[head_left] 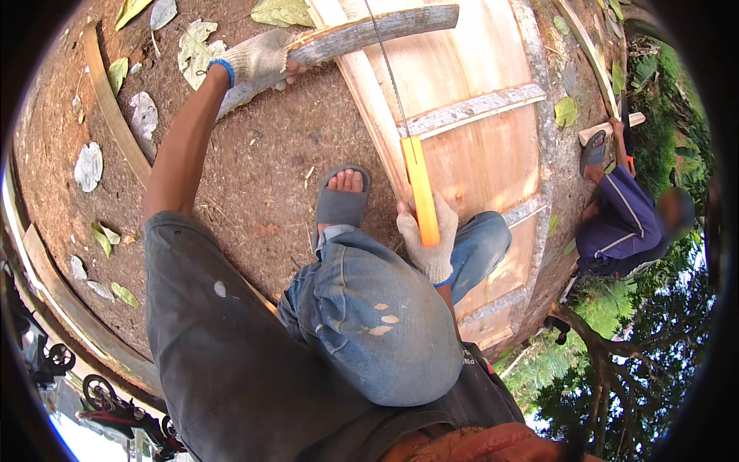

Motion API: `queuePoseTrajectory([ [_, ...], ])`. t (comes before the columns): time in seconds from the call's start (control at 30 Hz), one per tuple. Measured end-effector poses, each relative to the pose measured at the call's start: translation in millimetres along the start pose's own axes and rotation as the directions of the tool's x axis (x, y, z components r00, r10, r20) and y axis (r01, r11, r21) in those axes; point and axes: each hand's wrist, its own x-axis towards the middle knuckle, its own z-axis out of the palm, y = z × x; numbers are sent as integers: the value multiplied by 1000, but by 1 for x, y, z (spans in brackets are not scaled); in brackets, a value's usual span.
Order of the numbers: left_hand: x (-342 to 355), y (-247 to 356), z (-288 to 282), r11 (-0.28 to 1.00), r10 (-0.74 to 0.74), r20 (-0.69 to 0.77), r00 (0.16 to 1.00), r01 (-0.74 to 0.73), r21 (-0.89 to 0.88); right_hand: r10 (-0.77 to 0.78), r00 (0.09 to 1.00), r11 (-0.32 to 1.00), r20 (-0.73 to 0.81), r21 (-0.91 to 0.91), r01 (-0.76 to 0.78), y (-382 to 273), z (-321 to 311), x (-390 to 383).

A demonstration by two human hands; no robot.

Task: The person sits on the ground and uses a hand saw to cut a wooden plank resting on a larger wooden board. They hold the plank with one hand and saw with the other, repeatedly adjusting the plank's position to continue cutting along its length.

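Observation:
My left hand [260, 57], in a pale knitted glove with a blue cuff, grips a long bark-covered wood strip [377, 35]. The strip lies slantwise over the edge of a wooden panel [493, 165] with bark-edged crosspieces. My right hand [433, 240], also gloved, is closed around the orange handle of a handsaw [419, 185]. Its thin dark blade runs up and away from me and crosses the strip to the right of my left hand. Whether the teeth have cut into the wood cannot be seen.
My sandalled foot [344, 199] stands on bare soil beside the panel, my knee beside the saw handle. Long wood strips [112, 100] and leaves lie at left. At right another person [623, 212] crouches, one hand at a short wood piece [612, 128]. Motorbikes [127, 416] stand lower left.

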Motion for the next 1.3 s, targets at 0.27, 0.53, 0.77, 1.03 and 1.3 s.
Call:
queuePoseTrajectory([
  [0.27, -4, -6, 22, 875, 14, -463, 886, 213, 435, -28, 1000, 1000, -1, -12, 28, 27, 14, 4],
  [0.53, -10, 6, 56, 805, 9, -703, 711, 412, 427, 37, 999, 996, -13, -84, -38, 30, 8, -34],
  [0.77, -4, -18, 57, 787, 69, -676, 734, 376, 489, 80, 996, 995, -30, -63, -82, 52, -10, -98],
  [1.03, 4, -20, 56, 735, 110, -619, 778, 355, 578, 7, 1000, 996, -22, 86, -5, 28, 36, 59],
  [1.3, -8, 9, 52, 787, 140, -677, 723, 333, 519, -40, 999, 996, 21, -85, 42, 75, -7, -84],
])
